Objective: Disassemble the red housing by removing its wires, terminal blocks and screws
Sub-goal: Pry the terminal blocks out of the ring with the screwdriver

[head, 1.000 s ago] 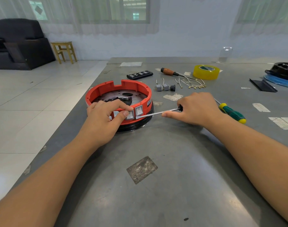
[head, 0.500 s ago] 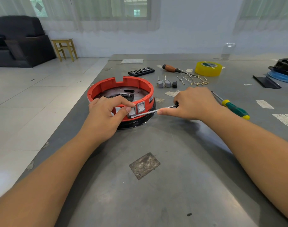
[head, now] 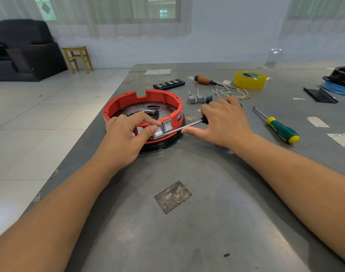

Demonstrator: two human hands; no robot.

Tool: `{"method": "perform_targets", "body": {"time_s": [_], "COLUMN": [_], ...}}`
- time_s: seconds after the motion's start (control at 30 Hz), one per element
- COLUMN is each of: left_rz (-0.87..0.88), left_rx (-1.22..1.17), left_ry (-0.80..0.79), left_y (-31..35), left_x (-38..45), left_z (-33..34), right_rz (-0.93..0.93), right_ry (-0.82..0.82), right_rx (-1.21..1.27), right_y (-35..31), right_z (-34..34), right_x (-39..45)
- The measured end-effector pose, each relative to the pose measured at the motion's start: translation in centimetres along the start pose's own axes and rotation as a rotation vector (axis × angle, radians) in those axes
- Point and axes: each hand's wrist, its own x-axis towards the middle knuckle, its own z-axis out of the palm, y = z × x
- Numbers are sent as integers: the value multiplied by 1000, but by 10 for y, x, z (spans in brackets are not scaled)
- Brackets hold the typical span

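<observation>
A grey metal table (head: 187,222) fills my view, with a tiled floor and a curtained window behind.

I judge the risk to be a slip. If the blade jumps off the switch edge, it could jab my left thumb, which sits right beside it, or gouge the plastic.

My right hand (head: 224,122) is curled round a screwdriver (head: 184,127), thumb stretched along the shaft, tip at the grey switches (head: 162,128).

My left hand (head: 126,132) pinches the nearer switch between thumb and forefinger, resting on the red housing (head: 142,100), which sits near the table's left edge.

Farther back lie removed blocks (head: 197,98), loose wires (head: 230,92), a green screwdriver (head: 279,128) and yellow tape (head: 249,79).
</observation>
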Motion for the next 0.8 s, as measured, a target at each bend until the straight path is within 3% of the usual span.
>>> {"method": "perform_targets", "body": {"time_s": [0.27,0.8], "left_rz": [25,18], "left_rx": [-14,-28], "left_ry": [5,34], "left_y": [0,-8], "left_x": [-1,1], "left_z": [0,5], "right_rz": [-84,-56], "right_ry": [-86,-180], "right_rx": [-3,-50], "right_y": [11,52], "right_z": [2,-4], "right_x": [-5,-18]}}
